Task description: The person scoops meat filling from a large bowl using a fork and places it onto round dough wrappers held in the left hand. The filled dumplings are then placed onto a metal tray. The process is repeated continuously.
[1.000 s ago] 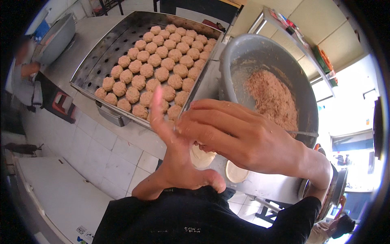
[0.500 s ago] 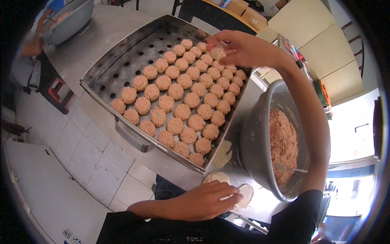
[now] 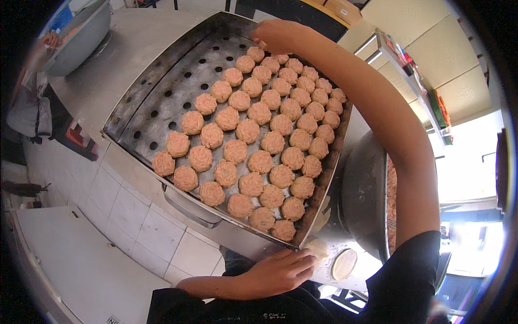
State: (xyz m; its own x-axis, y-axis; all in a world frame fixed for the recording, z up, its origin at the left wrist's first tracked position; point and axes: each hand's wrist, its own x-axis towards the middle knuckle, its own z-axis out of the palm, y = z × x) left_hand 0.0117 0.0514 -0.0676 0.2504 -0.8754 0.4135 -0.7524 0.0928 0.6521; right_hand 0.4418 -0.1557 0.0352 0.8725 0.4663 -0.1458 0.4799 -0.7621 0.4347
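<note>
My right hand point(image 3: 272, 36) reaches over to the far edge of the steamer tray point(image 3: 145, 116). Its fingers are closed around a small meat dumpling point(image 3: 263, 45) at the end of a row, mostly hidden by the hand. Several rows of round, meat-topped dumplings point(image 3: 248, 130) cover the middle and right of the tray. Beside the tray's near corner is my left hand point(image 3: 278, 274), fingers bent and close together. They are next to a pale dough wrapper point(image 3: 317, 249); whether they hold anything is hidden. Another round wrapper point(image 3: 344, 264) lies flat to the right.
A large grey bowl point(image 3: 364, 194) with pink minced meat point(image 3: 392, 189) stands right of the tray, partly behind my right forearm. At the far left, another grey tub point(image 3: 81, 46) rests on the table, with another person's hand point(image 3: 51, 40) beside it.
My right hand has moved left and down to the tray's far edge with the dumpling. My left hand has shifted off the flat wrapper. The view has shifted, bringing the tray closer.
</note>
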